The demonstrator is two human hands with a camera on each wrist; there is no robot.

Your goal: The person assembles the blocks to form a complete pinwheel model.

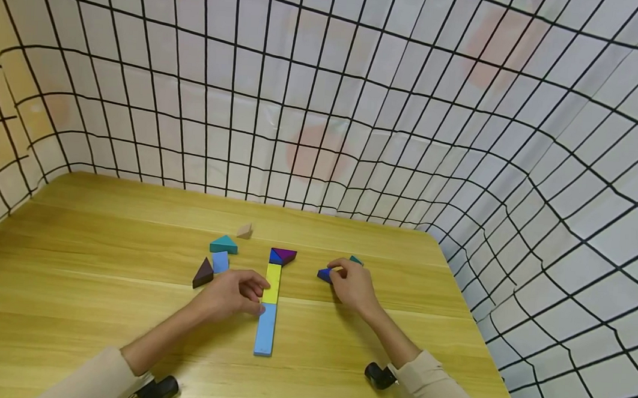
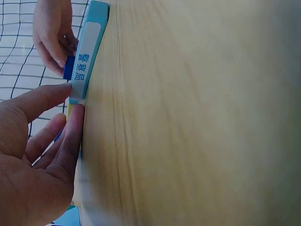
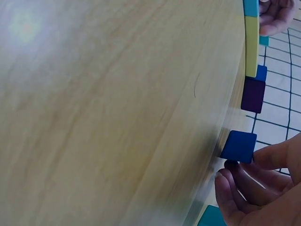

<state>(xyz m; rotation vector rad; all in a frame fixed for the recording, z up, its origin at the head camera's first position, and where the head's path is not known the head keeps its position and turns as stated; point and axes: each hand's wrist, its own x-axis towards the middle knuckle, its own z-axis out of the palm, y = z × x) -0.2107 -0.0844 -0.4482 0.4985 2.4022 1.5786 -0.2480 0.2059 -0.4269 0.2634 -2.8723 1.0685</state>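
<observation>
My left hand [image 1: 231, 295] rests beside a straight row of blocks, fingers loosely bent, with fingertips at the join of a light blue block [image 1: 265, 334] and a yellow block [image 1: 273, 284]. In the left wrist view the light blue block's side [image 2: 86, 52] carries a white label with dark characters. At the row's far end a blue triangular block [image 1: 275, 257] meets a purple triangular block [image 1: 286, 255]. To the right, my right hand [image 1: 354, 285] pinches a dark blue block [image 3: 239, 146] between thumb and fingers, apart from the row.
Left of the row lie a teal triangular block [image 1: 224, 245], a small blue block [image 1: 220, 262] and a dark brown triangular block [image 1: 204, 273]. A beige block [image 1: 244, 231] sits farther back. Another teal block [image 1: 356, 260] is behind my right hand. A white gridded curtain [image 1: 311, 132] borders the wooden table [image 1: 105, 242].
</observation>
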